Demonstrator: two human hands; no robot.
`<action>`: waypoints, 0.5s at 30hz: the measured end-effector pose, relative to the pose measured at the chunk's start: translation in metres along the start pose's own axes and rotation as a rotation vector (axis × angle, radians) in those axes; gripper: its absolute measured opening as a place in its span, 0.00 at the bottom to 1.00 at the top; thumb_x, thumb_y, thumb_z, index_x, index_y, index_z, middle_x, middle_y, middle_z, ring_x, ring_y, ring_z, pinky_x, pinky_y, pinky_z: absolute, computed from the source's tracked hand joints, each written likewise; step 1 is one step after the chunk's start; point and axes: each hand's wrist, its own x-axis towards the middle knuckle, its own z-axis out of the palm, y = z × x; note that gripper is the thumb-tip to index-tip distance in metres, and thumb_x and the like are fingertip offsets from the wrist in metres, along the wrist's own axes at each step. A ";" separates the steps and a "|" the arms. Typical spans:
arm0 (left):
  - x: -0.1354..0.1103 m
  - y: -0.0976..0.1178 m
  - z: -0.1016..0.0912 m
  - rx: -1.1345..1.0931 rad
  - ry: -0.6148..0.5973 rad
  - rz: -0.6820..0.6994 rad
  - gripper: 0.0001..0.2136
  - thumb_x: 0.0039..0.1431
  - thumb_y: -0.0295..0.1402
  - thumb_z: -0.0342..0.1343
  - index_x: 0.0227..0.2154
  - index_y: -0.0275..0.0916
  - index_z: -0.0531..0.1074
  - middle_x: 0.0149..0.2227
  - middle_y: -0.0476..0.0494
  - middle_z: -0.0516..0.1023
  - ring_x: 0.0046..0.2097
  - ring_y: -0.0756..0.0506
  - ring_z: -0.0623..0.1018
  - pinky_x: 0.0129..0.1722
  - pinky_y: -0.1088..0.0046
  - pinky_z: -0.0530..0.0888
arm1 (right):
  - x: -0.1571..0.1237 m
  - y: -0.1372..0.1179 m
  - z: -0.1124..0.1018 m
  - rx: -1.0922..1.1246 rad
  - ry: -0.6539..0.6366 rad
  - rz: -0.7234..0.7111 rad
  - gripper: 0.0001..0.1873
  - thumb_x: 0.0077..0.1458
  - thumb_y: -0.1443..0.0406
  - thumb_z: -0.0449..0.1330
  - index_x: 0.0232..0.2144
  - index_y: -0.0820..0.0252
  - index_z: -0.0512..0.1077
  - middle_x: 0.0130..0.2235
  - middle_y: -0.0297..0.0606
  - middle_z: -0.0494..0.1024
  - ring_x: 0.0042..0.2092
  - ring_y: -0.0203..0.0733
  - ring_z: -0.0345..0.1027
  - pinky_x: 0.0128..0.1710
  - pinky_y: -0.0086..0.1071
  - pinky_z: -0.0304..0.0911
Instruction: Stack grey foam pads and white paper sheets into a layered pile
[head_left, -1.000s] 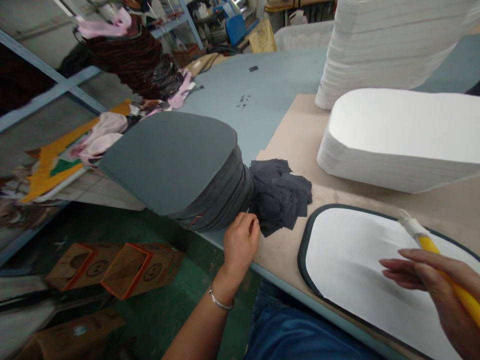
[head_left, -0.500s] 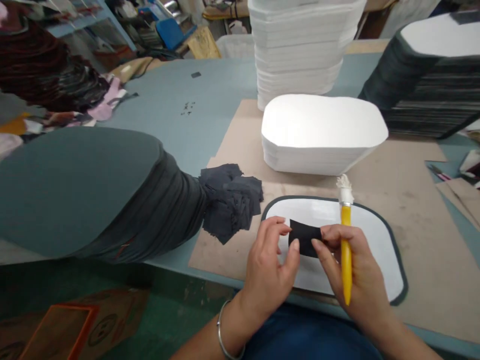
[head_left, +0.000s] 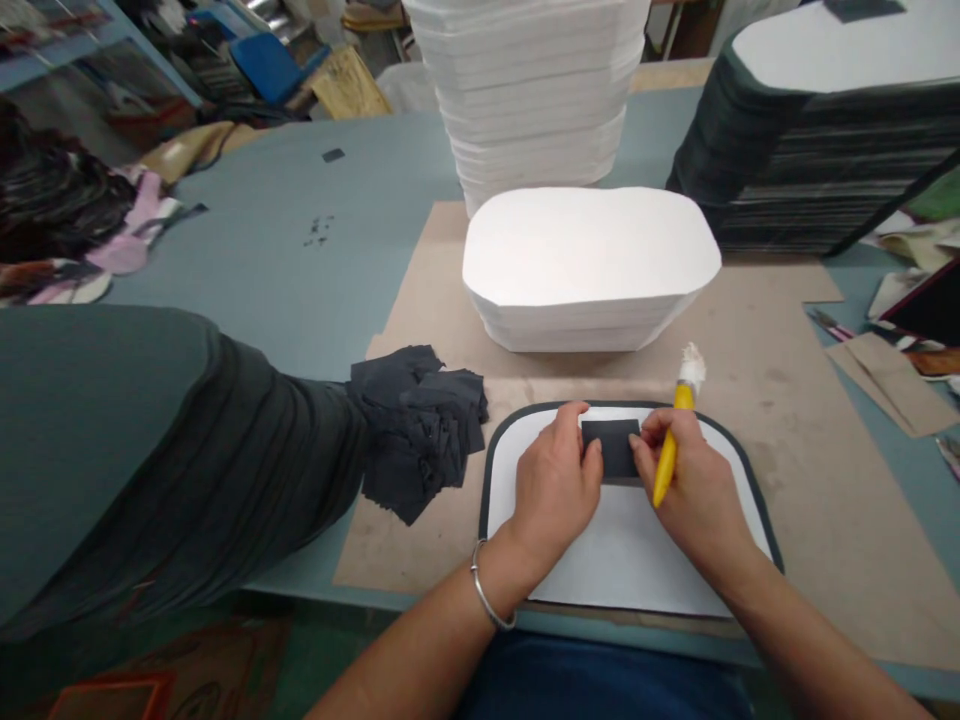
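A small dark fabric patch (head_left: pixel 611 449) lies against the upper middle of a white panel (head_left: pixel 622 550) with a dark rounded border. My left hand (head_left: pixel 556 478) grips the patch's left edge between thumb and fingers. At the patch's right edge, my right hand (head_left: pixel 694 490) pinches it with the thumb and forefinger. That same hand also holds a yellow-handled brush (head_left: pixel 666 470), its pale bristles pointing up and away. Whether the patch fully touches the panel is hard to see under the fingers.
Loose dark patches (head_left: pixel 420 430) are heaped left of the panel, against a big stack of dark fabric pieces (head_left: pixel 97 430). Behind stand a short white stack (head_left: pixel 592 250), a tall white stack (head_left: pixel 540 90) and a dark-edged stack (head_left: pixel 810 160). Brown cardboard (head_left: pixel 817 480) covers the table (head_left: pixel 255 250).
Both hands have moved the patch forward and down from above the panel to its upper middle. The brush has tilted with the right hand. The view has shifted to the right.
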 end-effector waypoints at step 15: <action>0.017 -0.005 -0.002 0.350 0.025 0.057 0.19 0.63 0.30 0.60 0.57 0.38 0.69 0.42 0.39 0.81 0.44 0.37 0.82 0.39 0.64 0.78 | 0.019 0.005 0.010 -0.282 -0.034 -0.018 0.06 0.63 0.69 0.56 0.43 0.59 0.69 0.38 0.46 0.76 0.40 0.49 0.70 0.37 0.37 0.63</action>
